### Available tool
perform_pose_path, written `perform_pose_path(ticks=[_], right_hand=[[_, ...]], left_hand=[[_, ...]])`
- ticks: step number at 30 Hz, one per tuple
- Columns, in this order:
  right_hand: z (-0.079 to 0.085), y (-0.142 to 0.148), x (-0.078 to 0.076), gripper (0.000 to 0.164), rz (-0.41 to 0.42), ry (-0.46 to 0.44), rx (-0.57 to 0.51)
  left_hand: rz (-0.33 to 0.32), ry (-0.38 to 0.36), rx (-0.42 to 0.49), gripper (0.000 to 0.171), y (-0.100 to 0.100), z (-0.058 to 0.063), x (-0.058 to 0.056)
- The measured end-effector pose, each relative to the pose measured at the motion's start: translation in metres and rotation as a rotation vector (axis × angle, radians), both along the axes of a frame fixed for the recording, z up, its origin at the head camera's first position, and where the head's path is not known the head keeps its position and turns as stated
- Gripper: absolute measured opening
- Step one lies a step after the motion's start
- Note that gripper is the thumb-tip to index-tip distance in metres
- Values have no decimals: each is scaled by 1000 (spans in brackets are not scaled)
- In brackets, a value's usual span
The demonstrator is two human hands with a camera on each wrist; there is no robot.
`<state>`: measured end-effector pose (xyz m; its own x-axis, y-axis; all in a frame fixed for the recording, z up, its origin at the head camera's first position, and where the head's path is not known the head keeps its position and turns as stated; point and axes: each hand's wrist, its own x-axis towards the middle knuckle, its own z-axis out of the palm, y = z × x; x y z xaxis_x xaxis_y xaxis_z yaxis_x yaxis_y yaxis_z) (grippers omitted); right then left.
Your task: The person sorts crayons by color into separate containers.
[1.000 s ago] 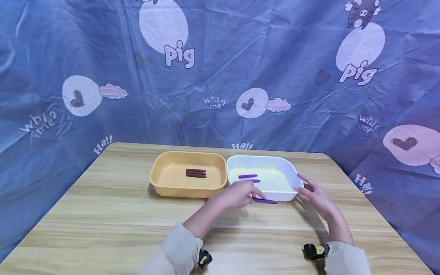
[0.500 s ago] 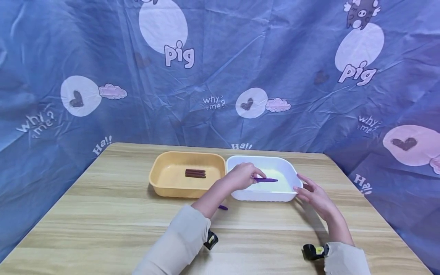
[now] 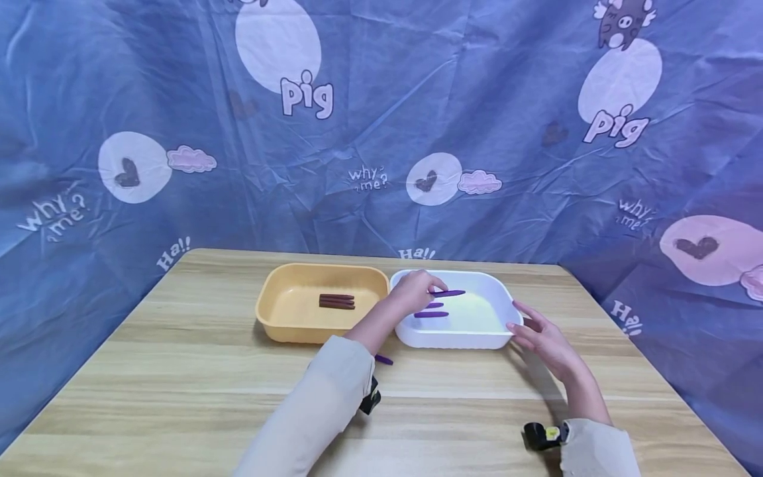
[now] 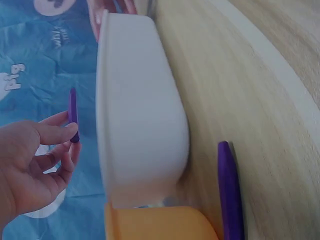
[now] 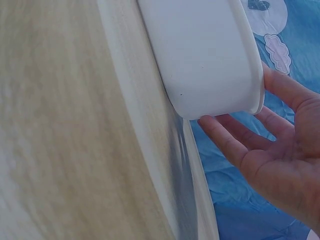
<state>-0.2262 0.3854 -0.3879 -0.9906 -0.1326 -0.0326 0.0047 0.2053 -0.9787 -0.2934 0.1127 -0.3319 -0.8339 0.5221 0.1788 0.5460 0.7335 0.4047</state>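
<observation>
My left hand (image 3: 415, 290) pinches a purple crayon (image 4: 73, 112) between thumb and fingers, over the left part of the white bin (image 3: 461, 340). Two more purple crayons lie on the floor of this bin, the nearer crayon (image 3: 432, 315) fully in sight and the other partly behind my fingers. At the bin's right end, my right hand (image 5: 280, 142) rests spread fingers against its rim and outer wall. Another purple crayon (image 4: 229, 192) lies on the table, partly hidden by my left forearm in the head view.
A yellow-orange bin (image 3: 322, 334) stands just left of the white one, with several brown crayons (image 3: 336, 301) lying side by side in it. Both bins sit toward the back of the wooden table (image 3: 179, 397). A blue printed cloth (image 3: 357, 218) hangs behind.
My left hand has carried a purple crayon from in front of the white bin, over its near wall, to its far left part. My right hand has stayed at the bin's right end.
</observation>
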Motion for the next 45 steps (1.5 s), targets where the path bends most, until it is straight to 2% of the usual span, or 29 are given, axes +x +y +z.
perform_pose_path(ticks=[5,10,16,23,31,35,45], right_hand=[[-1,0,0,70,-1,2,-5],[-2,0,-1,70,2,2,-4],[-1,-1,0,70,2,6,-5],[-1,-2,-1,70,-1,7,-19],[-1,-2,0,71,-3,2,-17],[-1,-2,0,71,-4,4,-17],[0,-1,0,70,-4,8,-17]], left_hand=[[23,-7,-57,37,5,-10,-9],[66,-42,-72,36,10,-18,-13],[113,-36,-135,35,15,-25,-13],[145,-46,-185,35,20,-30,-14],[174,-24,-239,30,20,-35,-14],[197,-20,-238,25,19,-39,-14],[199,-38,-214,21,21,-44,-18]])
